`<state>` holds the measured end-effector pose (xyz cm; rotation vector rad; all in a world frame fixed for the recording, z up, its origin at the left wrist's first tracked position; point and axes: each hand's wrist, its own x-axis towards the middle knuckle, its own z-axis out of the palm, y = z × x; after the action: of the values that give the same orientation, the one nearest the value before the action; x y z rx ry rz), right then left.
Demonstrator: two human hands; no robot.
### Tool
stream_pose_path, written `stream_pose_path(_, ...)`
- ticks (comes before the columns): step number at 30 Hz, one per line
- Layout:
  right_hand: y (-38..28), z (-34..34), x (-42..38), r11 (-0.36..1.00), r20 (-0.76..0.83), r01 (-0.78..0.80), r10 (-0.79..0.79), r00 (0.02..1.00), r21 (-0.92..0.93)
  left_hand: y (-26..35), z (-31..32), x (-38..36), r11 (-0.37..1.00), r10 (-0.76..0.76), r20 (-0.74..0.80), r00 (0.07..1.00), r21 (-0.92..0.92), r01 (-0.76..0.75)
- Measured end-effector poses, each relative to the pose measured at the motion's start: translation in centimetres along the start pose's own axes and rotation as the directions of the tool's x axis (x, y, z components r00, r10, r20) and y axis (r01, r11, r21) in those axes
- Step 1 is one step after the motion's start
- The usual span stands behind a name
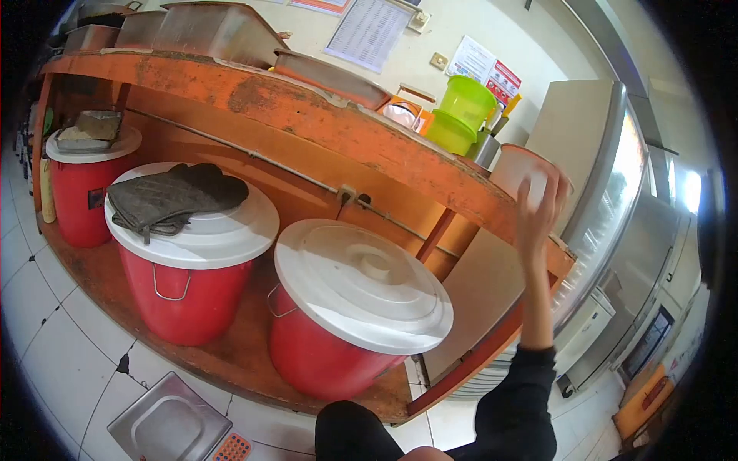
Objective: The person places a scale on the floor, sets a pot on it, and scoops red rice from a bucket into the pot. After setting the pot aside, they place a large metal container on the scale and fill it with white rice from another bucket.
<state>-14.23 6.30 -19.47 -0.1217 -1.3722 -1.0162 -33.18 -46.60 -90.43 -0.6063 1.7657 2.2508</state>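
Observation:
My right hand [542,198] is raised at the right end of the orange shelf, in a black sleeve. Its fingers are apart and slightly curved, somewhat blurred, in front of a pale round tub [510,170] with a brownish rim. Whether the fingertips touch the tub I cannot make out. Left of the tub stand a metal canister [483,149] and two stacked lime-green containers [467,104]. My left hand cannot be identified; only a sliver of skin shows at the bottom edge.
Below the worn orange shelf [307,115] stand red buckets with white lids [361,284]; dark oven mitts [181,196] lie on one. Metal pans [219,34] line the shelf top. A flat metal scale with orange buttons [169,422] is on the tiled floor. A glass-door fridge [607,200] stands at right.

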Motion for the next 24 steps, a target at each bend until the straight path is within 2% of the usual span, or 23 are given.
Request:
stream_pose_path(2,6.2,2.3,2.4,0.97,0.093,0.017,0.006,0.996,-0.241,0.3,0.1,-0.3,0.999,0.011,-0.022,1.0,0.05,-0.009)
stream_pose_path(5,14.2,5.7,2.6,0.903,0.278,0.099,0.023,0.96,-0.417,0.0,-0.2,0.0,0.999,0.017,0.016,1.0,0.037,-0.017)
stream_pose_path(6,14.3,5.7,2.7,0.893,0.367,0.032,0.152,0.918,-0.449,0.3,-0.1,-0.2,0.998,0.024,0.009,1.0,0.051,-0.025)
stream_pose_path(8,14.2,6.2,3.0,0.852,0.515,-0.084,0.388,0.765,-0.517,0.1,-0.2,-0.6,0.999,0.031,-0.001,1.0,0.043,-0.031)
stream_pose_path(11,15.5,6.7,1.5,0.883,0.323,0.046,0.122,0.938,-0.467,-0.4,0.2,-1.0,0.999,0.031,0.0,1.0,0.029,-0.031)
stream_pose_path(13,15.8,6.6,1.7,0.864,0.203,0.032,0.082,0.976,-0.502,-0.4,0.2,-1.2,0.999,0.034,0.0,0.999,0.019,-0.034)
stream_pose_path(14,15.7,6.3,1.7,0.853,0.147,0.023,0.063,0.987,-0.521,-0.3,0.3,-1.2,0.999,0.038,-0.001,0.999,0.02,-0.038)
stream_pose_path(16,14.3,5.0,2.8,0.878,-0.071,0.053,-0.099,0.993,-0.475,-0.2,0.5,-1.2,0.999,0.041,-0.003,0.999,0.015,-0.041)
stream_pose_path(17,13.1,4.2,3.7,0.89,-0.184,0.071,-0.17,0.968,-0.45,-0.2,0.6,-1.3,0.999,0.043,-0.005,0.999,0.011,-0.043)
stream_pose_path(19,10.6,1.9,5.7,0.889,-0.322,0.045,-0.212,0.923,-0.456,-0.2,0.6,-1.6,0.999,0.047,-0.012,0.999,-0.005,-0.047)
stream_pose_path(21,7.8,-0.5,7.2,0.972,-0.441,0.016,-0.121,0.889,-0.234,0.0,0.3,-2.0,0.998,0.053,-0.012,0.999,-0.044,-0.053)
stream_pose_path(24,4.0,-2.2,8.0,0.983,-0.43,-0.03,0.107,0.896,0.182,0.3,0.8,-1.9,0.993,0.065,-0.004,0.998,-0.102,-0.065)
